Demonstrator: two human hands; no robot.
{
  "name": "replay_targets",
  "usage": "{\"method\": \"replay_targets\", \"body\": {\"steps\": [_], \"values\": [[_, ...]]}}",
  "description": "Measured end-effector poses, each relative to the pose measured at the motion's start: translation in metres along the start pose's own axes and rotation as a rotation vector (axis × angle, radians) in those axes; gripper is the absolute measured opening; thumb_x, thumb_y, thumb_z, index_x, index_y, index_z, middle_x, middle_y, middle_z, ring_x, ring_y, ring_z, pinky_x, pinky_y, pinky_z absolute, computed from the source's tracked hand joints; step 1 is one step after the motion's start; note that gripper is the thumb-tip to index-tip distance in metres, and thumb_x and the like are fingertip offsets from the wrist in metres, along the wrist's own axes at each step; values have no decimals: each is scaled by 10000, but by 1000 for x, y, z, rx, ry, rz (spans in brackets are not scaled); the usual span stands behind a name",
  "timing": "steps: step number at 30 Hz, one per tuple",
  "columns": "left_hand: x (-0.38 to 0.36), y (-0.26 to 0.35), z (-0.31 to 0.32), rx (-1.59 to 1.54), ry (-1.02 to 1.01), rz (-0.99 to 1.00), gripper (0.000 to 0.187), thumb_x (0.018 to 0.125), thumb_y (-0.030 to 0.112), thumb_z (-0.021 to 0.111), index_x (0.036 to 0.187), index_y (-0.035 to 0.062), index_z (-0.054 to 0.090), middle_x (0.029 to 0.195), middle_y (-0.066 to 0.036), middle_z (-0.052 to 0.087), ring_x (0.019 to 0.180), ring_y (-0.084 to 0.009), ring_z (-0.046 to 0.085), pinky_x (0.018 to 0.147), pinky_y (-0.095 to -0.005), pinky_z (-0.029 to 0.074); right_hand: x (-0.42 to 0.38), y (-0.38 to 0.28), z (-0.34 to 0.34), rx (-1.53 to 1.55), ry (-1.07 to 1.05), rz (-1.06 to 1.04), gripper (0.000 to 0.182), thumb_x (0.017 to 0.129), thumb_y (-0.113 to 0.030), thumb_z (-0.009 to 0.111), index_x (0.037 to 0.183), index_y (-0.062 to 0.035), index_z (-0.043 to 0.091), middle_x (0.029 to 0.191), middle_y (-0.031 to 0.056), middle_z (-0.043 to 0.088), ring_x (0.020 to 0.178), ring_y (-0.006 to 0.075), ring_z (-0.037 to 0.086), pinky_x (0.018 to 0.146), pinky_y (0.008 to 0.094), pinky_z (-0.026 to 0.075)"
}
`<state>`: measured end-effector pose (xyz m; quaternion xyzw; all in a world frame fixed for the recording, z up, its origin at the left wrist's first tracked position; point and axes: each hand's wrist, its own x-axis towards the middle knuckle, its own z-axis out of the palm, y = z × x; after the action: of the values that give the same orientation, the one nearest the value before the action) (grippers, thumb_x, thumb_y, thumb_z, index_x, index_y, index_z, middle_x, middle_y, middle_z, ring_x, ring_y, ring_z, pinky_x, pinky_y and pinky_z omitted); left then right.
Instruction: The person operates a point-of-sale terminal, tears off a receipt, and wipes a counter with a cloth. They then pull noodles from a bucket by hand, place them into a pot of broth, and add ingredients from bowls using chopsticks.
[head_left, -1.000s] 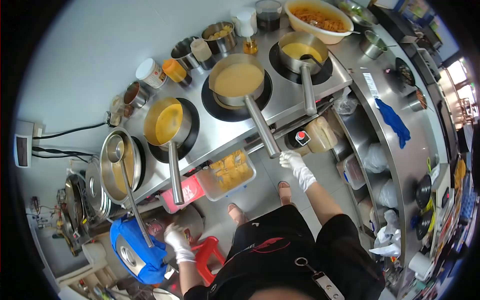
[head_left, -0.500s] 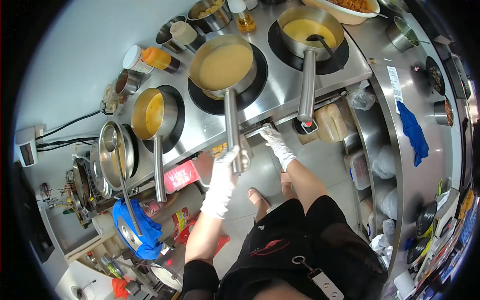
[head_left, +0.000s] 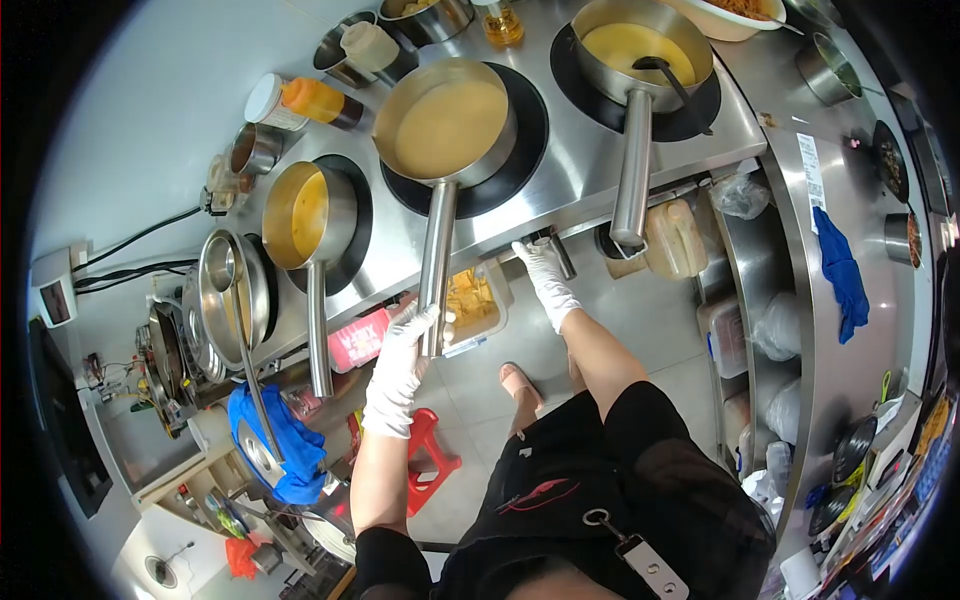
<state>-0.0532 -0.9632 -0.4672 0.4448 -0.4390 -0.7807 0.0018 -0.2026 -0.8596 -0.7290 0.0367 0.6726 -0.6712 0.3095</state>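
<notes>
The middle saucepan (head_left: 405, 95), with beige liquid in it, sits over the left part of its black round hob plate (head_left: 530, 115) on the steel tabletop (head_left: 600, 165). The left grip (head_left: 403, 350), a gloved hand, is closed around the lower end of that pan's long handle (head_left: 438, 240). The right grip (head_left: 545, 280), gloved too, reaches to the tabletop's front edge; I cannot tell whether its fingers press or hold anything there, nor whether the pan rests flat or is slightly raised.

The open pan is held by the far end of its handle, so a turn of the wrist or a sharp pull could slop liquid over the rim. A loose glove might also slide on the smooth metal. Drips could land in the plastic tub (head_left: 504, 300) of yellow food below.

To the left, the left saucepan (head_left: 340, 215) points its handle out past the edge, and a long ladle (head_left: 262, 395) juts from a steel basin; a sideways swing could catch either. To the right, another saucepan (head_left: 675, 98) holds yellow liquid and a black ladle (head_left: 655, 64). A red stool (head_left: 428, 455) near the left forearm could hinder a step
</notes>
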Motion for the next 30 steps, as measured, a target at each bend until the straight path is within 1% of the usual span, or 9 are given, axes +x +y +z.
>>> {"method": "replay_targets", "body": {"steps": [6, 12, 17, 20, 22, 25, 27, 29, 30], "values": [[-1, 0, -8, 25, -13, 15, 295, 889, 181, 601, 1123, 10, 547, 856, -81, 654, 661, -144, 614, 595, -253, 494, -3, 8, -1, -76, -122, 119, 316, 785, -258, 692, 985, -16, 650, 906, 33, 674, 799, 138, 578, 771, 287, 446], [-7, -3, -10, 64, 13, 84, 405, 914, 290, 575, 1186, -7, 527, 949, -108, 650, 766, -170, 635, 712, -285, 523, -9, 5, 19, 123, -47, -54, 292, 784, -252, 691, 962, -23, 661, 911, 37, 683, 800, 146, 600, 765, 298, 450], [-17, -26, -41, -135, 117, 192, 583, 899, 494, 516, 1203, -3, 486, 1172, -160, 559, 992, -242, 595, 804, -361, 493, -28, -14, 3, -86, -85, 8, 354, 785, -275, 696, 1004, -1, 644, 966, 84, 680, 861, 183, 616, 807, 299, 453], [-25, -55, -76, -132, 170, 88, 654, 868, 538, 540, 1230, 0, 450, 1077, -152, 577, 951, -255, 598, 795, -361, 491, -51, 26, -19, -264, 29, -13, 393, 776, -302, 714, 1005, 8, 636, 934, 103, 676, 847, 202, 617, 798, 312, 460], [-31, -62, -69, -111, 153, 33, 718, 849, 573, 544, 1255, 1, 393, 1026, -145, 573, 911, -244, 605, 784, -352, 499, -73, 53, -58, -183, -279, 197, 296, 775, -300, 735, 904, -54, 630, 824, 30, 629, 769, 160, 573, 718, 295, 472], [-36, -47, -40, -224, 45, 31, 682, 851, 571, 542, 1226, 17, 411, 1066, -158, 571, 894, -235, 612, 746, -339, 509, -132, 78, -131, -602, -672, 382, 473, 757, -395, 715, 993, 4, 624, 909, 149, 650, 813, 240, 594, 771, 352, 469], [-39, -25, -12, -302, 97, 43, 546, 888, 459, 568, 1198, 17, 488, 971, -114, 643, 713, -205, 648, 582, -266, 510, -182, 43, -167, -1074, -1017, 381, 592, 727, -504, 689, 1009, 14, 634, 953, 182, 664, 877, 295, 627, 784, 398, 472], [-29, -26, -15, -194, 67, 75, 481, 891, 421, 578, 1156, 24, 517, 936, -101, 653, 689, -189, 646, 565, -254, 500, -236, -9, -192, -1222, -967, 341, 659, 710, -580, 660, 1018, 2, 642, 988, 172, 667, 936, 303, 627, 797, 390, 473], [-26, -25, -14, -77, 45, 98, 416, 895, 383, 588, 1114, 32, 547, 901, -87, 663, 664, -173, 644, 547, -242, 491, -243, 27, -209, -1452, -1022, 419, 655, 702, -608, 647, 983, -16, 659, 959, 169, 672, 908, 314, 631, 786, 396, 475]]}}
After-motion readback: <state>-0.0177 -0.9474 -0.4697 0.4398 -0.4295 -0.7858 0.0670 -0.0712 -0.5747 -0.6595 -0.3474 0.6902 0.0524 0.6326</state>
